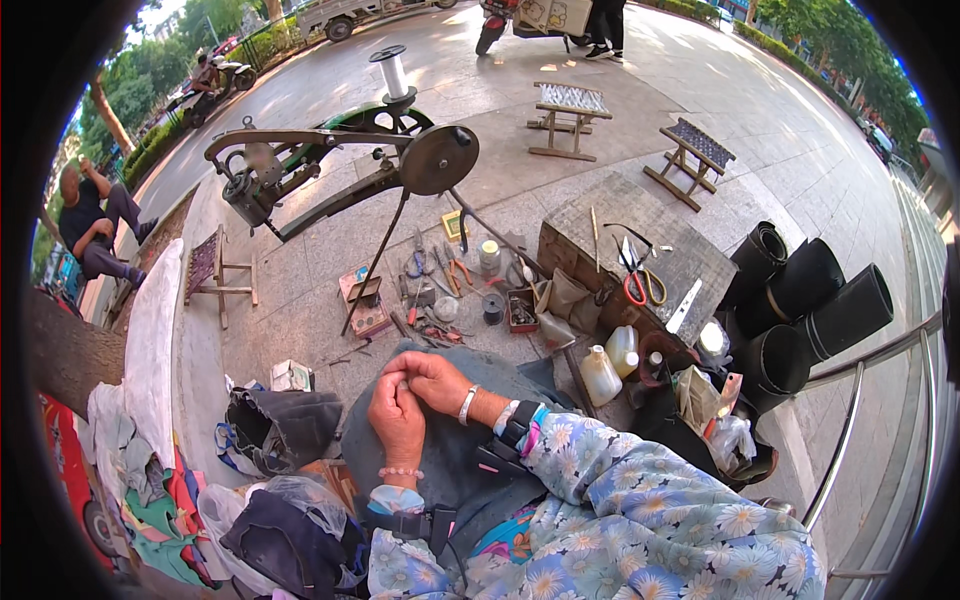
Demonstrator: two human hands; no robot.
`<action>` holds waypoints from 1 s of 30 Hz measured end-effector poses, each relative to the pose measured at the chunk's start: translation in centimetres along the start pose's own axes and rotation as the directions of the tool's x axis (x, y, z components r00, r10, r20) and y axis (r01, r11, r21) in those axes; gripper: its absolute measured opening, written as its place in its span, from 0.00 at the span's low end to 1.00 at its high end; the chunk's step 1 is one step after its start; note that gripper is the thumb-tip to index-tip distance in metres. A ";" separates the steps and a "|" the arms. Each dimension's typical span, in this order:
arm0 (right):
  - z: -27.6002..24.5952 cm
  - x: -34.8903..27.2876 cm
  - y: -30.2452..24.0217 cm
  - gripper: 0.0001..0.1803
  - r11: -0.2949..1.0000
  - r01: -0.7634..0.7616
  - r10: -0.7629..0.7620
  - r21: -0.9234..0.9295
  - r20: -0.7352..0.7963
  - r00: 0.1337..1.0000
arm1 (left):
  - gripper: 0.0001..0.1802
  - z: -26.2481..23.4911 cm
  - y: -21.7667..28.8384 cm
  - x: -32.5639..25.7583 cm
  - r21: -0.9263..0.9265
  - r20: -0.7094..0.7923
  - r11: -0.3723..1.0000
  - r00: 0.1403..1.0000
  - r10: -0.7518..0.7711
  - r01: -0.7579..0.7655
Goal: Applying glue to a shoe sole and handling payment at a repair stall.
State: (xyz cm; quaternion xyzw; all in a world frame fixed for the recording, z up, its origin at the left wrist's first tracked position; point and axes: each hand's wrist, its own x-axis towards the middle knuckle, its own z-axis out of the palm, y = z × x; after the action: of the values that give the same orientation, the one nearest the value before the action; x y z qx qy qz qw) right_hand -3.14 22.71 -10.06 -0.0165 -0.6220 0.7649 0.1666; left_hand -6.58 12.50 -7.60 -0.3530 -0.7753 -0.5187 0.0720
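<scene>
My left hand (398,425) and my right hand (437,383) meet over the dark apron (460,450) on my lap. Both are closed, fingertips pressed together. Whatever lies between them, if anything, is hidden by the fingers. A beaded bracelet circles my left wrist and a pale bangle my right one. Just beyond the hands, several small tools lie on the paving, among them orange-handled pliers (456,277), a dark thread spool (493,308) and a small red box of metal bits (522,311).
A hand-cranked sewing machine (350,180) stands ahead, left of centre. Scissors (634,272) lie on a wooden box (640,225) to the right, near plastic bottles (601,376), black rolled sheets (845,312) and a metal railing (843,440). Two folding stools (568,120) stand beyond; bags (285,535) crowd my left.
</scene>
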 end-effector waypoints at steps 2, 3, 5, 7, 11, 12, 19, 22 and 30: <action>0.1 0.0 -0.1 0.18 1.000 0.000 0.000 0.006 0.003 1.000 | 0.05 0.0 -0.1 -0.1 0.001 0.000 1.000 1.000 0.002 -0.002; 0.1 0.0 -0.2 0.17 1.000 0.001 -0.001 0.012 0.005 1.000 | 0.05 0.0 -0.2 -0.1 -0.001 -0.002 1.000 1.000 0.003 -0.003; 0.1 0.0 -0.2 0.17 1.000 0.003 -0.003 0.001 0.004 1.000 | 0.06 0.1 -0.3 -0.1 -0.004 -0.003 1.000 1.000 0.005 -0.005; 0.1 0.0 -0.1 0.17 1.000 0.005 -0.005 -0.010 0.003 1.000 | 0.06 0.1 -0.5 -0.1 -0.006 -0.002 1.000 1.000 0.015 -0.015; 0.1 -0.1 -0.3 0.16 1.000 -0.001 0.001 -0.016 -0.003 1.000 | 0.06 0.1 -0.5 -0.1 -0.008 0.002 1.000 1.000 0.008 -0.008; 0.1 -0.1 -0.4 0.16 1.000 0.001 -0.001 -0.026 -0.002 1.000 | 0.06 0.1 -0.3 -0.1 -0.009 0.004 1.000 1.000 0.003 -0.003; -0.1 0.0 0.1 0.19 1.000 -0.005 0.005 -0.018 0.027 1.000 | 0.06 0.0 0.1 0.0 -0.015 0.012 1.000 1.000 -0.011 0.011; 0.0 0.0 0.1 0.19 1.000 -0.016 0.016 0.005 0.026 1.000 | 0.06 0.0 -0.2 -0.1 -0.007 0.003 1.000 1.000 -0.003 0.003; 0.0 0.0 0.0 0.20 1.000 -0.026 0.026 -0.006 0.023 0.999 | 0.06 -0.1 0.0 0.0 -0.020 0.012 1.000 1.000 -0.008 0.008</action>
State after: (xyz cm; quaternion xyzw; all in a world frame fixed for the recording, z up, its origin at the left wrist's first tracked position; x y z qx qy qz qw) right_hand -3.16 22.71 -10.06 -0.0161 -0.6259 0.7653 0.1494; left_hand -6.61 12.41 -7.60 -0.3536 -0.7718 -0.5248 0.0618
